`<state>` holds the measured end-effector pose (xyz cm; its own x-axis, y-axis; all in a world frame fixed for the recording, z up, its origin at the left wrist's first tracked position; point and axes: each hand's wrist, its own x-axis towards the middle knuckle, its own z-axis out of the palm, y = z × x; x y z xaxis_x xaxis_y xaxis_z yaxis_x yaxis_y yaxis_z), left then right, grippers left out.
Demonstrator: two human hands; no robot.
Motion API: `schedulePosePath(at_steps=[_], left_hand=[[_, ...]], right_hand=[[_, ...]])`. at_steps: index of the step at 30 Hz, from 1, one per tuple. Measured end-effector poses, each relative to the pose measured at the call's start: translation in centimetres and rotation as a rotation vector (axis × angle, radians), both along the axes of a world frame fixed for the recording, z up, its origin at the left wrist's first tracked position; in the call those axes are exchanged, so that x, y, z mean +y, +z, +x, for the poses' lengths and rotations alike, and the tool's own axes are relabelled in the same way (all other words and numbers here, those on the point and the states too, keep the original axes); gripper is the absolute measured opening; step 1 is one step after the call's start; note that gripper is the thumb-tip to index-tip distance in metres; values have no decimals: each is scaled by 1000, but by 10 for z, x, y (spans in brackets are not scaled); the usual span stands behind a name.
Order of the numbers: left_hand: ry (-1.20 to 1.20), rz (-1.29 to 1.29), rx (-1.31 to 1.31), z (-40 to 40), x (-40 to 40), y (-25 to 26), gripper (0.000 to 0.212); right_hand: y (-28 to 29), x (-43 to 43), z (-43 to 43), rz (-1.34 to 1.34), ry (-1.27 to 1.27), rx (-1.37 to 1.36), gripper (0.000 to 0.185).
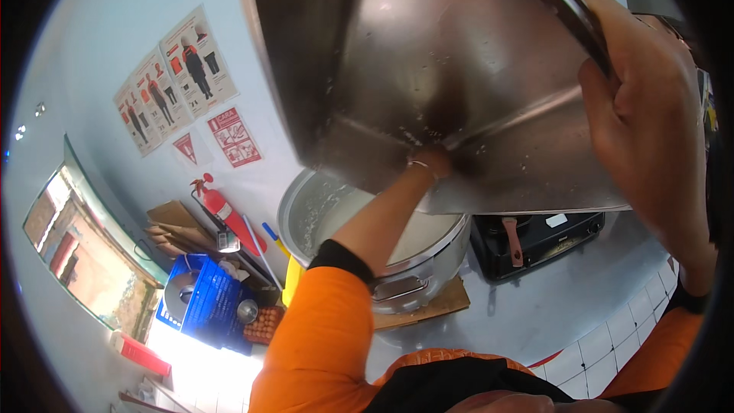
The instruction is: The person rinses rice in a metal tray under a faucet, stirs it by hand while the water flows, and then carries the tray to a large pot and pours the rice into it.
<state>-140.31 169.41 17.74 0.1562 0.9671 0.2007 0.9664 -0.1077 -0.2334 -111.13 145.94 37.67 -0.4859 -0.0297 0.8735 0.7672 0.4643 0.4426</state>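
Note:
A large stainless-steel container [470, 63] is tilted over the pot, its hollow side facing me. My right hand [648, 80] grips its rim at the upper right. Inside it, my left hand [433, 162] reaches to a lower corner; its fingers are hidden, so I cannot tell their pose. Small pale grains cling to the metal around that corner. Below, partly covered by the container and my left forearm, stands a big metal pot [395, 292] with a side handle. Whitish contents [352, 212] show within, and pale bits stick to its inner wall.
The pot rests on cardboard [441, 304] on a metal counter [516, 310]. Right of it sits a black stove [539, 244] with a pinkish-handled utensil [512, 241]. To the left are a red fire extinguisher [229, 212], a blue crate [212, 298], eggs [264, 324] and wall posters [198, 63].

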Motion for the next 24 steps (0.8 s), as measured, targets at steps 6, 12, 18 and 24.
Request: schedulePosePath(at_steps=[6, 12, 18, 24], left_hand=[[-270, 111, -161, -46, -64, 71, 28], [-666, 346, -338, -34, -58, 33, 24], [-687, 457, 93, -81, -15, -38, 24], [-433, 151, 83, -70, -35, -73, 25]], right_hand=[[5, 0, -7, -35, 40, -30, 42], [-9, 17, 12, -24, 175, 42, 38], [-18, -4, -1, -189, 286, 18, 35], [-12, -1, -12, -166, 231, -66, 30]])
